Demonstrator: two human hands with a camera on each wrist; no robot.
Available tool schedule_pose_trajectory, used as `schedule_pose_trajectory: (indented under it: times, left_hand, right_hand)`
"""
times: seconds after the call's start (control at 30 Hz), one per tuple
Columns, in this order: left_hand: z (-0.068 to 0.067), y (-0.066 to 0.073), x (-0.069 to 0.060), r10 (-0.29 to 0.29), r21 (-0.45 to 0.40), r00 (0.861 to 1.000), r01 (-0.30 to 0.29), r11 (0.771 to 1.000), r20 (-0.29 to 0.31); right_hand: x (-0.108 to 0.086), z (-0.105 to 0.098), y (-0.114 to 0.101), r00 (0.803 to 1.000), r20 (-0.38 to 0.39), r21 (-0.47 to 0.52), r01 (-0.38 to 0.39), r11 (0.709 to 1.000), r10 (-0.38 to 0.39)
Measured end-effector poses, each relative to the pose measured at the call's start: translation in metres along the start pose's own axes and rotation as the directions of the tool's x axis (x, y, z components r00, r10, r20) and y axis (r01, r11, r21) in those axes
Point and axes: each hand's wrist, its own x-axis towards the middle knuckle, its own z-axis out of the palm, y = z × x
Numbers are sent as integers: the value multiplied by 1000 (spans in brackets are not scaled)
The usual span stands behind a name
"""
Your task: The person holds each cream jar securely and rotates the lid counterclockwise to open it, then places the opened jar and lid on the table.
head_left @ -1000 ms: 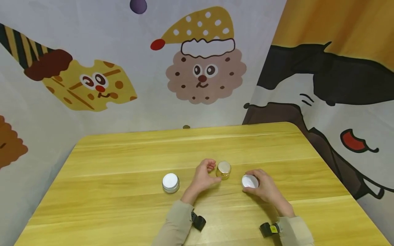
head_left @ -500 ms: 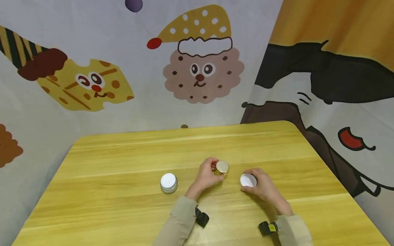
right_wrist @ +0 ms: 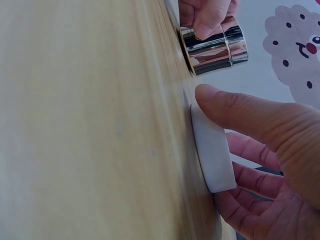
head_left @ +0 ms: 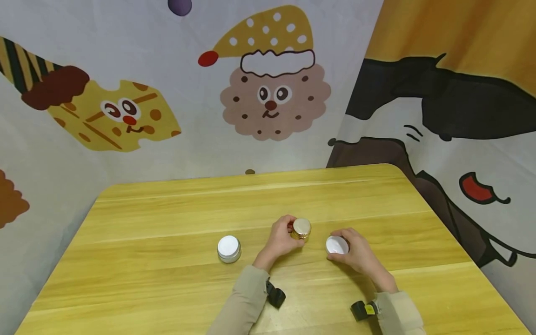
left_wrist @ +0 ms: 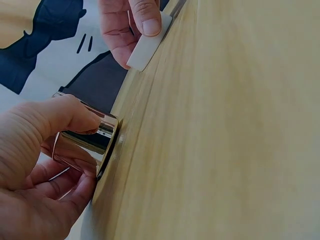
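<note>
A shiny gold jar (head_left: 301, 228) stands upright on the wooden table, its flat lid facing up. The left hand (head_left: 281, 238) grips it from the left, thumb in front and fingers behind; the left wrist view shows thumb and fingers around the gold jar (left_wrist: 87, 137). To the right, a shallow white round piece (head_left: 337, 245) lies on the table with its hollow side up. The right hand (head_left: 358, 251) holds it by the rim between thumb and fingers. In the right wrist view the thumb lies against the white piece (right_wrist: 212, 147).
A jar with a white top (head_left: 229, 247) stands on the table (head_left: 167, 209) to the left of the left hand. Behind the table hangs a cloth (head_left: 201, 153) with cartoon figures. Both wrists carry small black cameras.
The left hand has moved right and closed round the gold jar, which it stood beside a second ago. The right hand keeps its hold on the white piece. The head view has shifted slightly.
</note>
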Motion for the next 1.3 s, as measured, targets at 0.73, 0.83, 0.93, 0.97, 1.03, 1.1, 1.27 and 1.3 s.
schedule_pose_trajectory:
  times: [0.73,0.83,0.93,0.97,1.03,1.1,1.27,1.3]
  left_hand:
    - [-29,5,-14,82,-109,988,-96,989,-131]
    - [-36,7,-18,83,-131,985,-103,986,-152]
    - [-41,8,-21,88,-141,982,-111,984,-165]
    - [-43,8,-22,89,-140,982,-113,984,-169]
    - [-46,9,-24,83,-136,981,-107,985,-175]
    - [-50,9,-26,74,-137,981,-100,986,-180]
    - [-57,11,-28,78,-140,977,-107,984,-201]
    - [-58,12,-29,80,-138,975,-110,984,-205]
  right_hand:
    - [-1,0,2,1000,5,27,19,999,-20]
    - [-1,-1,1,1000,11,24,25,999,-25]
    - [-2,-2,0,999,14,26,38,999,-39]
    - [-2,-2,-1,999,14,27,43,999,-43]
    - [-2,-3,-1,999,15,26,49,998,-49]
    - [-2,-3,-1,998,16,22,54,998,-54]
    - [-2,-2,0,998,23,2,64,998,-64]
    - [-3,-2,1,998,26,-2,66,998,-66]
